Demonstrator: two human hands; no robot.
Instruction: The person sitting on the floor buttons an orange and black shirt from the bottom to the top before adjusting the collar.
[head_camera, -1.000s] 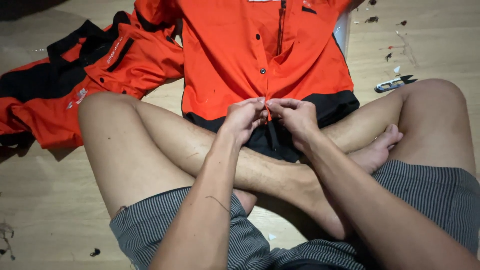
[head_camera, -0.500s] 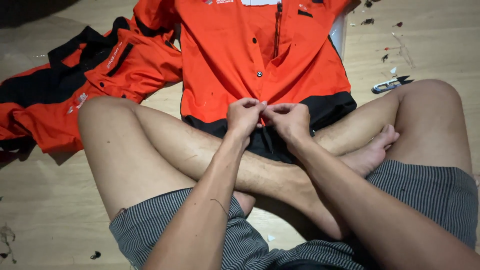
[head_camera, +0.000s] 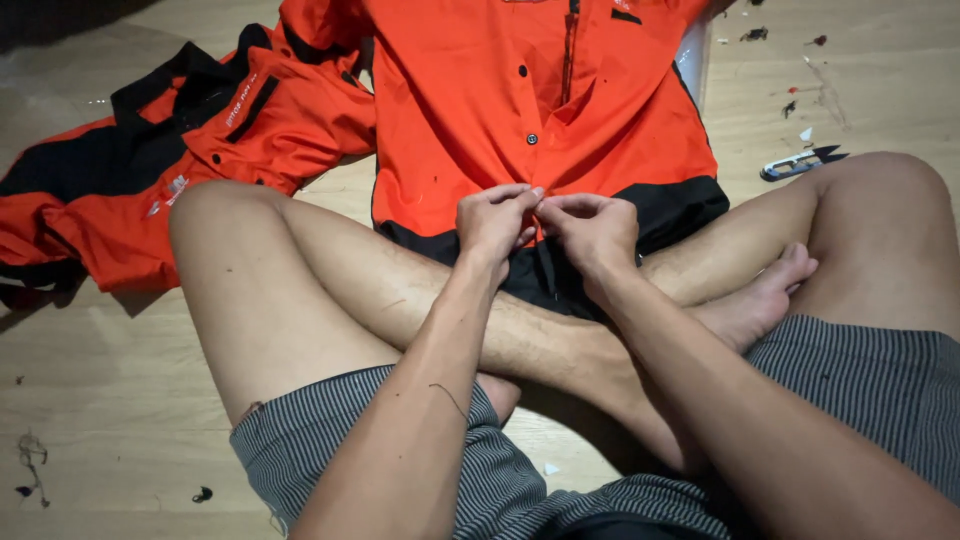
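Observation:
An orange shirt with a black hem band (head_camera: 470, 110) lies spread on the wooden floor, its lower edge draped over my crossed legs. My left hand (head_camera: 495, 222) and my right hand (head_camera: 592, 230) meet at the shirt's front placket near the hem, fingers pinched on the fabric by a small dark button. What the fingertips pinch exactly is hidden. More dark buttons (head_camera: 531, 138) run up the placket above my hands.
A second orange and black garment (head_camera: 150, 180) lies crumpled at the left. Small thread snips (head_camera: 800, 163) rest on the floor at the right, near my knee. Thread scraps (head_camera: 30, 465) dot the wooden floor. My bare legs and striped shorts (head_camera: 860, 385) fill the foreground.
Both hands stay together at the shirt's lower placket, with the fingers shifting slightly. The view has dropped a little, so the shirt sits lower in the frame.

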